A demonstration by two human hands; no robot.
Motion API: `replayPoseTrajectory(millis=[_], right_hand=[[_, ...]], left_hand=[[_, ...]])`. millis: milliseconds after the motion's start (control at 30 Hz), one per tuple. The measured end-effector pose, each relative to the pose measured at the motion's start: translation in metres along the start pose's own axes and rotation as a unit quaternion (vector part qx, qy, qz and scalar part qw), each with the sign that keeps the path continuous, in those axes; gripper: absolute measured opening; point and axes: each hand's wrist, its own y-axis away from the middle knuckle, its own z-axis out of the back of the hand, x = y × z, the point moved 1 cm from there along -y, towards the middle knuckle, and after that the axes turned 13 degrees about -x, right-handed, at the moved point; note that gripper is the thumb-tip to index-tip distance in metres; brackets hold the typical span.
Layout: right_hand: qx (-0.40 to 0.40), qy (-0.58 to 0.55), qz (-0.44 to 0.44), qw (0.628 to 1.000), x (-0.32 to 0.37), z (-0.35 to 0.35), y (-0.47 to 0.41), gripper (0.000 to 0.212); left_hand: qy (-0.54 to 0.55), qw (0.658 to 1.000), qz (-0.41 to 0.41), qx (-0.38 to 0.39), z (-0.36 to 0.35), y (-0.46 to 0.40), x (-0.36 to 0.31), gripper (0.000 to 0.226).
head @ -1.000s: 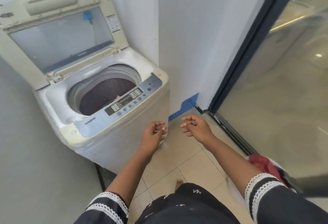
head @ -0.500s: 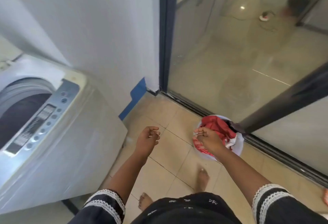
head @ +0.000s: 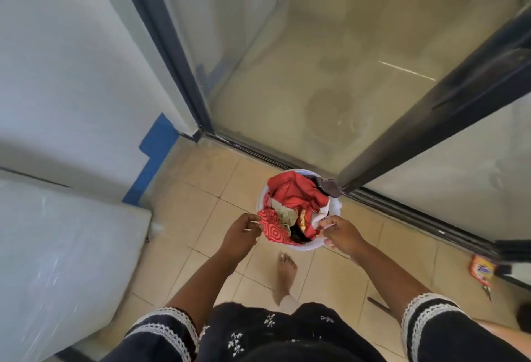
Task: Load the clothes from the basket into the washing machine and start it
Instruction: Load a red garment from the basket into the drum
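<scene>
Room: beige tiled floor [head: 184, 235] in a narrow corner, a white wall [head: 71, 60] at left with a blue painted strip [head: 156, 155] at its foot, dark-framed glass sliding doors [head: 330, 74] ahead and to the right.
Change of view: the head camera has swung further right and down than half a second ago; the control panel and drum opening seen then are now out of frame.
Washing machine: only a blurred white side panel of the white top-loading washing machine [head: 66, 261] shows, at the left edge of the floor.
Basket: the round white plastic basket [head: 334, 209] stands on the floor just beside the door track, now near the middle of the view instead of to the right.
Clothes: a heap of red, patterned red, beige and dark clothes [head: 293, 198] fills the basket; single garments are hard to separate.
Left hand: the left hand [head: 240, 235] has come from mid-air to the basket's near-left edge, fingers curled at the patterned red cloth; whether it has hold of the cloth cannot be told.
Right hand: the right hand [head: 343, 234] stays at the near-right rim, fingers curled round white fabric there.
Hidden: the basket's near rim is covered by both hands and overhanging cloth.
Floor, right edge: a blurred orange packet [head: 482, 268], label unreadable.
Person: one bare foot [head: 286, 272] just behind the basket; black sleeves with white lace trim cut off by the lower edge.
</scene>
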Motion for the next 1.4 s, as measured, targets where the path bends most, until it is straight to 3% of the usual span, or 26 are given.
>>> replayPoseTrajectory(millis=[233,400,600,800,900,933,1033,1167,1267,1333,1400], right_hand=[[0.021,0.045,-0.024,0.998,-0.001,0.016,-0.055,0.016],[0.042,0.088,-0.008,0.995,-0.011,-0.008,-0.111,0.038],[0.069,0.121,-0.025,0.990,-0.044,-0.071,-0.197,0.046],[0.084,0.154,-0.064,0.982,-0.095,-0.153,-0.277,0.065],[0.077,0.086,-0.116,0.986,-0.117,-0.185,-0.302,0.079],[0.065,0.034,-0.133,0.988,-0.120,-0.191,-0.302,0.076],[0.033,-0.066,-0.144,0.987,-0.114,-0.190,-0.277,0.033],[-0.001,-0.136,-0.134,0.982,-0.083,-0.164,-0.213,0.030],[0.039,-0.153,-0.098,0.983,-0.049,-0.144,-0.155,0.016],[0.050,-0.159,-0.070,0.984,-0.021,-0.128,-0.112,0.032],[0.051,-0.173,-0.025,0.983,0.004,-0.113,-0.074,0.044]], left_hand=[[-0.100,0.995,0.019,0.020,-0.048,-0.038,-0.006,0.016],[-0.194,0.977,0.005,0.088,-0.079,-0.083,0.004,0.026],[-0.257,0.952,-0.044,0.163,-0.131,-0.165,0.041,0.040],[-0.248,0.953,-0.054,0.165,-0.177,-0.228,0.100,0.037],[-0.240,0.957,-0.046,0.155,-0.179,-0.240,0.125,0.034],[-0.237,0.959,-0.034,0.152,-0.176,-0.239,0.131,0.033],[-0.242,0.959,-0.022,0.146,-0.164,-0.227,0.138,0.032],[-0.243,0.958,-0.022,0.153,-0.144,-0.196,0.115,0.039],[-0.251,0.952,-0.058,0.164,-0.128,-0.167,0.085,0.070],[-0.259,0.948,-0.077,0.169,-0.111,-0.144,0.065,0.102],[-0.257,0.948,-0.092,0.163,-0.094,-0.123,0.049,0.120]])
